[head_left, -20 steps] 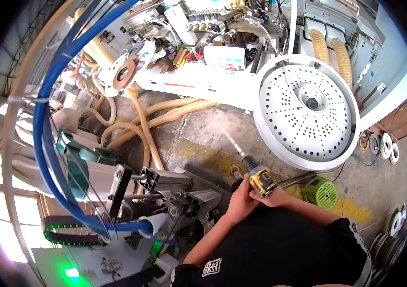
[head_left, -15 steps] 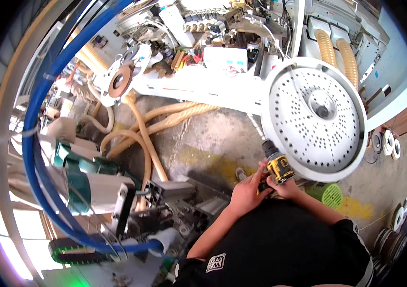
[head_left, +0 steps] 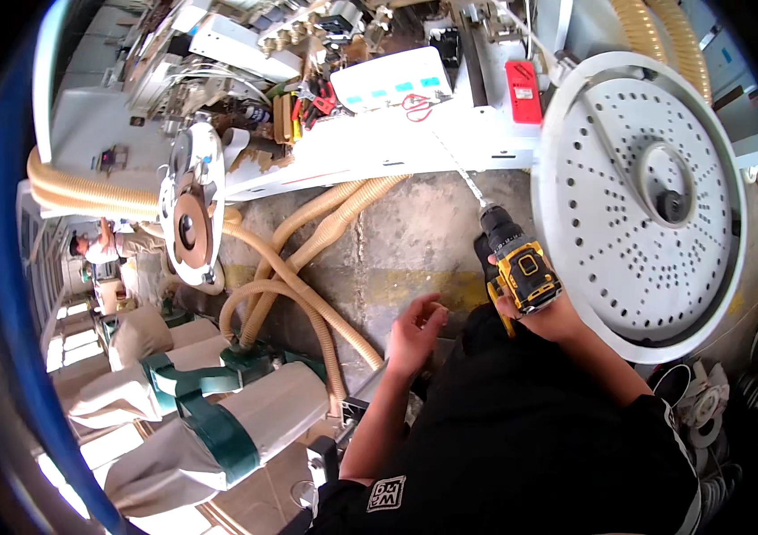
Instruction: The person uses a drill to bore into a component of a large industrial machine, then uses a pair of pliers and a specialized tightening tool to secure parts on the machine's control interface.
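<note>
My right hand (head_left: 556, 317) grips a yellow and black cordless drill (head_left: 529, 275) in front of my body. From its chuck a long, thin bit (head_left: 466, 176) points away toward the white bench. Left of the drill, my left hand (head_left: 413, 339) hangs apart from it with loosely curled fingers and nothing in them. Just right of the drill stands a large round white disc (head_left: 611, 267) full of small holes, with a raised rim and a dark hub knob. Most of the drill's handle is hidden by my fingers and the drill body.
Ahead runs a white bench (head_left: 334, 171) bearing red scissors (head_left: 416, 108), a red box (head_left: 524, 93) and assorted tools. Beige ducts (head_left: 325, 234) cross the floor. Grey machines with green bands (head_left: 218, 432) stand at left, near a blue hose (head_left: 18, 312). A person (head_left: 104, 242) is farther off.
My left hand has come away from the drill and moved left. The drill, in my right hand, now sits higher in view. My view has turned toward the bench.
</note>
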Available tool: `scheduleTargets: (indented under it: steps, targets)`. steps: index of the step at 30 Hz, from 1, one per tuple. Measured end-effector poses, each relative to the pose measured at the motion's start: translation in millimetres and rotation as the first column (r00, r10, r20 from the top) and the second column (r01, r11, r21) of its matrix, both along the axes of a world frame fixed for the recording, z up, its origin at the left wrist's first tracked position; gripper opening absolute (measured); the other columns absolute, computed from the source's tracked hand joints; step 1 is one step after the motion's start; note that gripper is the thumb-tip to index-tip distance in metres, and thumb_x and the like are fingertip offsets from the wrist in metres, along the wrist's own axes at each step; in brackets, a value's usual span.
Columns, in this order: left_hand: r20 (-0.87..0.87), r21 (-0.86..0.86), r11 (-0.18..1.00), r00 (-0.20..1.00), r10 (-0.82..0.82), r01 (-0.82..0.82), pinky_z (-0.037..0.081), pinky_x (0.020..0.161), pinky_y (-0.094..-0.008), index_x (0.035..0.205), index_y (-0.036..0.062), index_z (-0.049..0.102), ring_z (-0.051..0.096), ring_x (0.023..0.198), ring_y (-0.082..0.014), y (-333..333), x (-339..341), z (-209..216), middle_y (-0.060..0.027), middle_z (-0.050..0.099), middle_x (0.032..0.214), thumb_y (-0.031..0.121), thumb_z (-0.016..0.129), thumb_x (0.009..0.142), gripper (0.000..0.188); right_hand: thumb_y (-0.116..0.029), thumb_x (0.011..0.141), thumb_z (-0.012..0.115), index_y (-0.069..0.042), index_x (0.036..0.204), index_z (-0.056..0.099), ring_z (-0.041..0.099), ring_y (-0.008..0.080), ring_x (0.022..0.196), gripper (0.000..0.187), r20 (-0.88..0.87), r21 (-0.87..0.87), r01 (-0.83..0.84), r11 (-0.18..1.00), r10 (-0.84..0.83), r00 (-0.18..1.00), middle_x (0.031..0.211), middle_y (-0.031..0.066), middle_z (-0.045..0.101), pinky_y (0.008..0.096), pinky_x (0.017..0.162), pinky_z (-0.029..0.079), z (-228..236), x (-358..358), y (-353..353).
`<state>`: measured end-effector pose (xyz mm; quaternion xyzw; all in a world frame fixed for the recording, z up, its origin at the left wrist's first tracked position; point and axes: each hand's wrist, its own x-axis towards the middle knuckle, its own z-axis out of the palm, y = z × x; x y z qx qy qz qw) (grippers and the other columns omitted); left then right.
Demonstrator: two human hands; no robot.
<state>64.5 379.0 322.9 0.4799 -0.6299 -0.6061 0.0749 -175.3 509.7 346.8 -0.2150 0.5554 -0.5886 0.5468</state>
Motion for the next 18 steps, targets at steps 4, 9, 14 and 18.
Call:
scheduleTargets:
  steps: [4, 9, 14, 18]
  targets:
    - [0.059, 0.076, 0.995, 0.997, 0.055, -0.059, 0.055, 0.080, -0.0265, 0.129, -0.0038, 0.062, 0.068, 0.086, -0.0114, -99, -22, -61, -0.0069, 0.072, 0.098, 0.013, 0.066, 0.100, 0.034, -0.023, 0.064, 0.100, -0.001, 0.153, 0.031, 0.055, 0.0187, 0.125, 0.115, 0.062, -0.106, -0.068, 0.992, 0.075, 0.995, 0.136, 0.0078, 0.057, 0.0358, 0.109, 0.043, -50, -20, -68]
    - [0.123, 0.288, 0.944, 0.984, 0.128, -0.159, 0.054, 0.076, -0.0261, 0.130, -0.0031, 0.062, 0.068, 0.084, -0.0114, -205, -54, -125, -0.0070, 0.072, 0.099, 0.015, 0.065, 0.101, 0.035, -0.077, 0.077, 0.072, -0.004, 0.163, 0.014, 0.058, 0.0206, 0.126, 0.127, 0.621, -0.031, 0.102, 0.994, -0.061, 0.782, 0.143, 0.0091, 0.052, 0.0357, 0.102, 0.050, -76, -39, -177]
    - [0.158, 0.338, 0.910, 0.968, 0.197, -0.241, 0.054, 0.075, -0.0267, 0.128, -0.0035, 0.062, 0.068, 0.081, -0.0125, -308, -87, -155, -0.0080, 0.072, 0.100, 0.013, 0.062, 0.101, 0.032, -0.068, 0.090, 0.061, -0.002, 0.153, 0.038, 0.064, 0.0154, 0.106, 0.093, 0.657, 0.247, -0.172, 0.954, -0.034, 0.753, 0.127, 0.0077, 0.060, 0.0343, 0.089, 0.055, -82, -75, -275]
    - [0.138, 0.248, 0.921, 0.952, 0.274, -0.301, 0.055, 0.073, -0.0289, 0.126, -0.0053, 0.062, 0.069, 0.082, -0.0160, -398, -100, -174, -0.0121, 0.073, 0.100, 0.012, 0.060, 0.101, 0.031, -0.052, 0.091, 0.065, -0.002, 0.125, 0.058, 0.064, 0.0133, 0.091, 0.061, 0.589, 0.307, -0.259, 0.916, 0.031, 0.808, 0.105, 0.0046, 0.063, 0.0309, 0.081, 0.055, -69, -87, -343]
